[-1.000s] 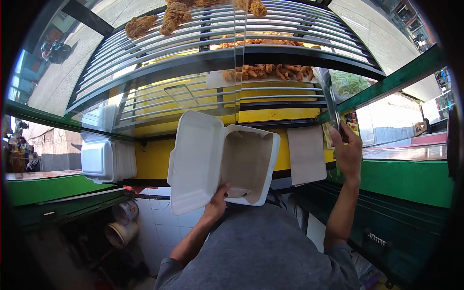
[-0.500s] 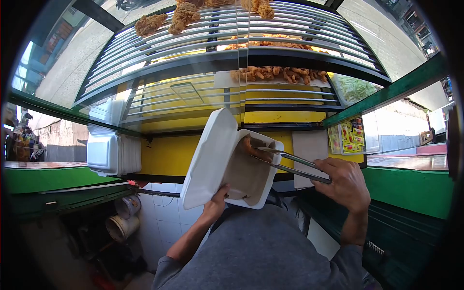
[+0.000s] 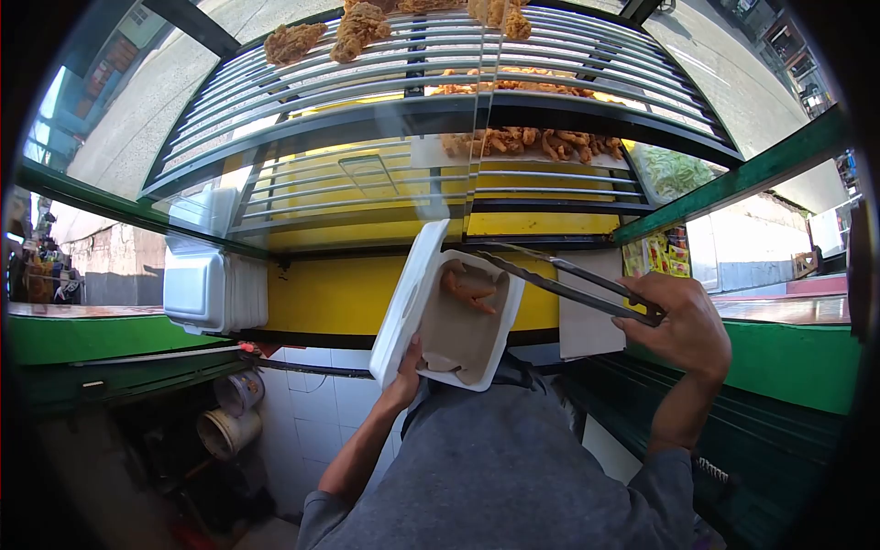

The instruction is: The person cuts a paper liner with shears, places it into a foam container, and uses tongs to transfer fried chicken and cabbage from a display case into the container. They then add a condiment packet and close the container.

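My left hand point(image 3: 403, 380) grips an open white foam takeout box point(image 3: 515, 316) by its lower left side, near the hinge, with the lid tilted up on the left. Brown paper lines the box, and a piece of fried chicken point(image 3: 467, 291) lies on it toward the upper end. Metal tongs point(image 3: 587, 295) are held in my right hand point(image 3: 683, 325); their tips are apart above the box's upper rim, with nothing between them. Fried pieces point(image 3: 532, 142) rest on white paper on the rack beyond the glass.
Stacked foam boxes point(image 3: 197, 284) stand at the left of the yellow counter point(image 3: 321, 289). Brown paper sheets point(image 3: 587, 312) lie at the right, near sauce packets point(image 3: 665, 252) and shredded greens point(image 3: 674, 170). Larger fried chicken point(image 3: 362, 32) sits on the upper rack. A glass pane point(image 3: 367, 174) stands ahead.
The tongs have let go of the chicken piece, which now lies in the box. My right hand has moved right, and the box has shifted slightly, its lid more upright.
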{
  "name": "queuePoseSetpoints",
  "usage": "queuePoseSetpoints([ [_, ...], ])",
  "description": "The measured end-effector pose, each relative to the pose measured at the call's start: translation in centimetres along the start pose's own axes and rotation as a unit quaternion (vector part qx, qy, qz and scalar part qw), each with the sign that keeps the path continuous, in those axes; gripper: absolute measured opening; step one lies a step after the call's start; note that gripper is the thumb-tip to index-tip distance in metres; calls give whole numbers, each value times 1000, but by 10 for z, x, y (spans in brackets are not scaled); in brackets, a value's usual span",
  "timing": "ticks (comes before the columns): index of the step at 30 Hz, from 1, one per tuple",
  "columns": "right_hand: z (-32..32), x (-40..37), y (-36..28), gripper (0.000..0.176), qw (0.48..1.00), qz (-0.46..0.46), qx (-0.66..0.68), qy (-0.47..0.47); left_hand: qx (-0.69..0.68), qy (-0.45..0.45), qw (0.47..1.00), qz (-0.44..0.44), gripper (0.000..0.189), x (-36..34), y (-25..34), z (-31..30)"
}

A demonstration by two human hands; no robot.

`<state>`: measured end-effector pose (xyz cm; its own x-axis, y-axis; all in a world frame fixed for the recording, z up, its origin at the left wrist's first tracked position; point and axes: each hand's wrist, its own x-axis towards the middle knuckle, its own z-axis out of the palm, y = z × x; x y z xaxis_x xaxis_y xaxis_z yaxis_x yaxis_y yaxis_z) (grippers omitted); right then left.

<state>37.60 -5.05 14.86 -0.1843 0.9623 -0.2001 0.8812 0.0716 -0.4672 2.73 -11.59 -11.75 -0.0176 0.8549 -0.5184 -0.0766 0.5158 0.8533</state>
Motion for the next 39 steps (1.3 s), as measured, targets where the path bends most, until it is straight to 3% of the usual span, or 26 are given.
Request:
queuePoseSetpoints([
  [2,2,8,2,39,997,-19,-6,70,-62,3,998,8,57,2,-14,-5],
  [5,9,37,-12,42,986,-5,-117,115,-205,-24,975,-77,67,-15,30,10],
  [14,31,103,-31,41,936,-39,-318,145,-145,-36,988,-38,71,-7,3,0],
  [17,31,109,-30,36,931,-39,-342,125,-136,-30,988,-72,71,-12,13,2],
  [22,24,105,-19,38,962,-48,-237,130,-103,-28,994,-20,69,2,-34,-5],
  [29,13,78,7,40,995,22,55,77,-82,-45,994,-61,66,-15,5,3],
  [33,12,21,36,38,991,47,117,51,-67,-60,984,-156,65,-19,16,-2],
  [37,23,-9,18,39,989,73,105,-69,-108,-36,984,-136,65,-24,16,5],
  [39,48,-9,12,39,992,37,96,-70,-131,-31,982,-131,62,-25,19,10],
])
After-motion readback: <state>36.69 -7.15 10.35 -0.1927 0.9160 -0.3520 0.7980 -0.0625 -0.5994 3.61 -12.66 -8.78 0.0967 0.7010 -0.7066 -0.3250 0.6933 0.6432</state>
